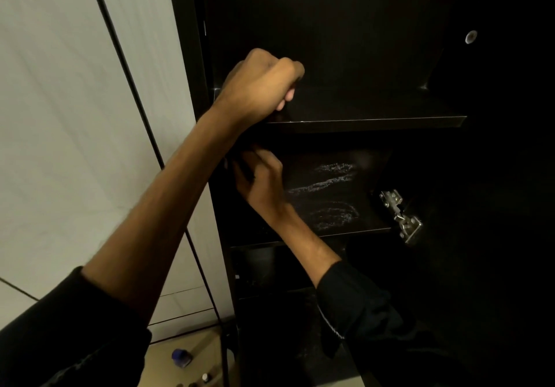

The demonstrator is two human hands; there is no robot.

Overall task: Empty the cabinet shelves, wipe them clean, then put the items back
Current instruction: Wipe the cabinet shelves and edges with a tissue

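Cabinet (345,26): dark body filling the centre and right of the frame. Its shelves look bare as far as the gloom lets me see. It is fixed and rigid, so I'd say it is something to lean on rather than lift.
Wall (75,116): pale panels along the left of the frame, right up against the cabinet's side.
Bottle (181,357): small, blue-capped, on the floor at lower left. Probably light, and best picked up round the body.
Left hand (264,86): curled into a fist with knuckles up, resting on the left front corner of the upper shelf. Nothing shows inside it.
Right hand (261,182): just below, over the left part of the lower shelf. The fingers are bent, with something dark near them. I can't tell if it holds a cloth.
Upper shelf (375,107): flat board, hard and smooth, with a sharp front lip.
Lower shelf (345,232): the same kind of board, likely slick where it is wet.
Streaks (330,182): pale curved smears across the middle of the lower shelf.
Hinge (401,215): bright metal at centre right, jutting out at the lower shelf's right end. A sleeve could snag on it.
Room: each bay is open across its width. The headroom between the boards is low, and the back corners are too dark to judge.
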